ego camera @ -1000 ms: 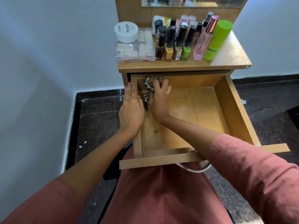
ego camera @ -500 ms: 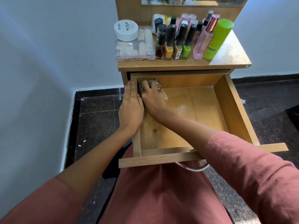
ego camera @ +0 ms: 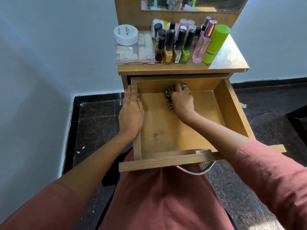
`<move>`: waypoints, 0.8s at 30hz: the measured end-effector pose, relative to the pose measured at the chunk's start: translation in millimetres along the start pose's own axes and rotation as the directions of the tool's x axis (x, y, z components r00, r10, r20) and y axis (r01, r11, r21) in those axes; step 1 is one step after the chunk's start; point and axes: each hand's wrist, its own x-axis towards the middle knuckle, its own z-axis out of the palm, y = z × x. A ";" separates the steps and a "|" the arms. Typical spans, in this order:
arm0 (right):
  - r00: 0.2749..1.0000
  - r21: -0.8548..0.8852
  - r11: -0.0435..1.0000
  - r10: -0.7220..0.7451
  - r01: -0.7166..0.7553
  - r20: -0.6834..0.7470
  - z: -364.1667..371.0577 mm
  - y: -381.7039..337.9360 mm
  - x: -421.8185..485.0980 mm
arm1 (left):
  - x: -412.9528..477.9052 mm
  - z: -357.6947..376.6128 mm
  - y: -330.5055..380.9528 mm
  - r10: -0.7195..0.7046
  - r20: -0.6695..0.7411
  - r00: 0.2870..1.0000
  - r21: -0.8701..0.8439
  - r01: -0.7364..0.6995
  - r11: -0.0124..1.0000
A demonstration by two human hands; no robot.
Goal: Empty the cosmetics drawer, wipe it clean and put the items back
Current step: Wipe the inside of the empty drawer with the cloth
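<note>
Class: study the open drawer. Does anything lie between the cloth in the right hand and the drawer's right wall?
Nothing visible does. The right hand grips the cloth by the back wall; the drawer floor rightward is bare wood.

mirror [ego camera: 191, 4] up top | white wall [ego camera: 49, 47] left | dark speckled floor [ego camera: 96, 123]
</note>
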 end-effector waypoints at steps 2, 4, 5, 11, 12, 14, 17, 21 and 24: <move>1.000 0.021 1.000 -0.014 0.014 -0.023 -0.2 -2.5 -1.3 | -0.8 0.6 0.4 0.005 0.001 1.000 -0.004 -0.005 1.000; 0.997 0.028 0.999 -0.044 0.045 -0.057 -0.7 -8.7 -1.5 | 0.0 0.8 0.6 0.009 -0.003 1.000 -0.004 -0.009 1.000; 0.995 0.030 0.997 -0.066 0.068 -0.070 -1.1 -13.2 -1.5 | 0.3 0.8 0.5 0.007 -0.005 1.000 -0.003 -0.007 1.000; 0.976 0.059 0.979 -0.186 0.194 -0.118 -0.7 -63.6 4.0 | 0.7 0.1 1.4 -0.002 -0.008 1.000 -0.005 0.002 1.000; 0.972 0.054 0.977 -0.199 0.206 -0.125 -0.6 -71.2 5.2 | 1.2 0.1 1.3 -0.005 -0.007 1.000 -0.004 0.005 1.000; 0.969 0.056 0.974 -0.212 0.221 -0.130 -1.0 -79.3 7.5 | 2.2 0.6 0.8 -0.008 -0.009 1.000 0.001 0.008 1.000; 0.977 0.132 0.973 -0.171 0.188 -0.129 -2.8 -74.2 7.2 | 2.4 1.0 0.4 -0.005 -0.019 1.000 -0.004 0.004 1.000; 0.986 0.496 0.858 -0.066 0.133 -0.151 -8.7 -63.1 5.2 | 2.0 1.6 -0.2 0.005 -0.017 1.000 -0.030 -0.005 1.000; 0.981 0.711 0.694 0.035 0.113 -0.189 -16.1 -61.4 7.1 | 2.2 1.6 -1.3 0.006 -0.023 1.000 -0.051 -0.007 0.999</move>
